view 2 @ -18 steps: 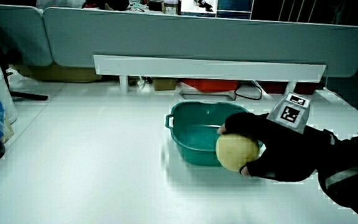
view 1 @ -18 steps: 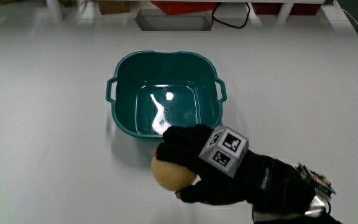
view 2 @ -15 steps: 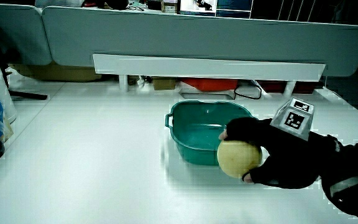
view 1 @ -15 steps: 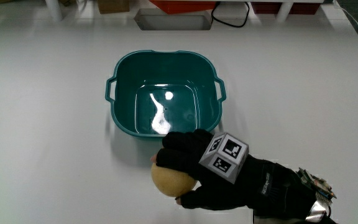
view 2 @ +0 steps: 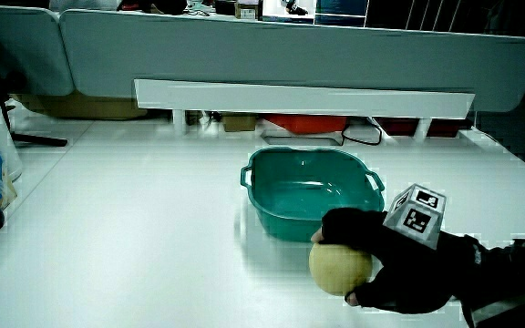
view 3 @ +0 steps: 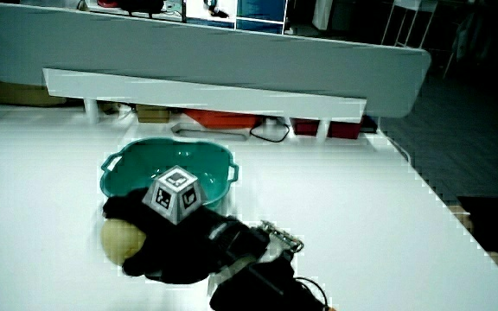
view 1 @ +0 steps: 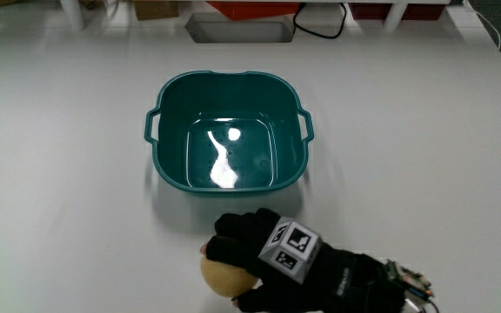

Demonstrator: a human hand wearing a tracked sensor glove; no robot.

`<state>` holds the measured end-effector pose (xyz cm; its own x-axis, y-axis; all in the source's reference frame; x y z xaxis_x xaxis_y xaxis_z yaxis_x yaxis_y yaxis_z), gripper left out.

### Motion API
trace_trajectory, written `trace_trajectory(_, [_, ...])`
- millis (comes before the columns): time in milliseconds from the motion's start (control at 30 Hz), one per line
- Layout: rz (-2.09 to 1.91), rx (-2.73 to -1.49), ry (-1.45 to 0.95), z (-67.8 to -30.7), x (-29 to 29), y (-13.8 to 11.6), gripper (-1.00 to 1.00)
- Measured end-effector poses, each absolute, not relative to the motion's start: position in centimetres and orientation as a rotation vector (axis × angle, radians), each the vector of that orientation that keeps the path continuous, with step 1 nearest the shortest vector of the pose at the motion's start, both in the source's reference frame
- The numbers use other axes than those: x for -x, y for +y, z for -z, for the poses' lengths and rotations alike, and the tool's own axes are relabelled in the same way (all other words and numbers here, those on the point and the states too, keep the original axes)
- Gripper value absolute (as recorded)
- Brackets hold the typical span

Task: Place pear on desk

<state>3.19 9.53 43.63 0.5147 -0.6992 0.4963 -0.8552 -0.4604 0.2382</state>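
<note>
One basin (view 1: 230,96) (teal) beside hands (view 1: 263,261) gripping pear (view 1: 220,276).

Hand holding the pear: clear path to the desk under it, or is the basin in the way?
Likely clear. The hand grips the pear nearer the person than the basin, over bare desk; nothing shows beneath it.

We saw the hand (view 1: 277,265) cover most of the pear (view 1: 223,275) in the main view, its forearm cut off at the edge. Whether the pear touched the desk (view 2: 135,246) we could not tell. The hand hid part of the basin (view 3: 137,173) wall in a side view.
</note>
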Motion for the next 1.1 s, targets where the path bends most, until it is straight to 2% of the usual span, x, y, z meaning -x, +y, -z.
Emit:
trace_trajectory(333, [-0.453,-2.259,-1.227,-45.7,-3.1,10.1,0.00])
trace_trajectory(733, [-0.452,-2.257,-1.209,-45.9,-3.3,10.0,0.00])
trace_trajectory(1100, [-0.406,-2.230,-1.201,-46.1,-3.1,10.0,-0.50])
